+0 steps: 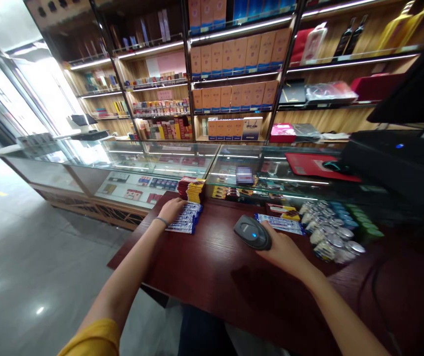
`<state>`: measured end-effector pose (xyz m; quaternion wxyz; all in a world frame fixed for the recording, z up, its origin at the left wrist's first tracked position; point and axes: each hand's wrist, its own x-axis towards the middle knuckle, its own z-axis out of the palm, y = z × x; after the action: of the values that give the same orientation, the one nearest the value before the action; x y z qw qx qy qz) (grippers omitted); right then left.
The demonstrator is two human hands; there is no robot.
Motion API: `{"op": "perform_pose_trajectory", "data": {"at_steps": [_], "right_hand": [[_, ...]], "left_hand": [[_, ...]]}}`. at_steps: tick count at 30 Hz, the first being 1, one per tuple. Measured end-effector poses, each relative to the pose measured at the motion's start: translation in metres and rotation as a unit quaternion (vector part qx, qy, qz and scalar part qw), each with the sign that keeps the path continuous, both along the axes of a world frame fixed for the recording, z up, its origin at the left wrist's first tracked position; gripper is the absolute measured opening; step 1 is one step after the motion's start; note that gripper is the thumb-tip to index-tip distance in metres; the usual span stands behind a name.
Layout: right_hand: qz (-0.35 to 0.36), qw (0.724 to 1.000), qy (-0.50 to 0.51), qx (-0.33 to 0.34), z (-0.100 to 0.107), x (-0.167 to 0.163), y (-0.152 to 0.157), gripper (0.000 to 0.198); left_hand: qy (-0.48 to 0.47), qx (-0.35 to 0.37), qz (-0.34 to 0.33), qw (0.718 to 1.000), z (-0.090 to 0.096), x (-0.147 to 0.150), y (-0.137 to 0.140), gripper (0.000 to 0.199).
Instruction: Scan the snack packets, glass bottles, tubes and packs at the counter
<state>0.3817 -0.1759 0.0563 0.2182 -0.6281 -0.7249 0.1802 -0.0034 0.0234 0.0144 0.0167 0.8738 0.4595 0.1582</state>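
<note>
My right hand (280, 247) is wrapped round a dark grey barcode scanner (249, 231) with a lit blue light, held above the dark red-brown wooden counter (212, 267). My left hand (172, 210) is at the left row of slim blue-and-white packets (185, 223), its fingers bent and closed on a packet near the back of the row; the fingertips are partly hidden. Just behind it stand stacked red and yellow packets (191, 189). Beyond the scanner lie more blue-and-white packets (282, 225), with a red and yellow packet (284, 211) behind them.
Several silver-lidded jars (330, 237) stand at the right, beside green-topped containers (363, 220). A glass display case (234, 163) runs behind the counter, bearing a red mat (308, 165) with a mouse. Dark equipment (393, 158) fills the right side. Stocked shelves (234, 79) line the wall.
</note>
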Motion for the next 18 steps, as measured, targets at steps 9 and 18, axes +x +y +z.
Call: {"op": "perform_pose_trajectory", "data": {"at_steps": [9, 18], "right_hand": [[-0.007, 1.000, 0.018, 0.023, -0.004, 0.004, 0.002, 0.053], [-0.013, 0.997, 0.059, 0.054, -0.002, 0.029, 0.000, 0.064]], "left_hand": [[0.008, 0.006, 0.011, 1.000, -0.008, 0.003, 0.000, 0.041], [-0.094, 0.081, 0.031, 0.992, -0.002, 0.040, -0.022, 0.036]]}}
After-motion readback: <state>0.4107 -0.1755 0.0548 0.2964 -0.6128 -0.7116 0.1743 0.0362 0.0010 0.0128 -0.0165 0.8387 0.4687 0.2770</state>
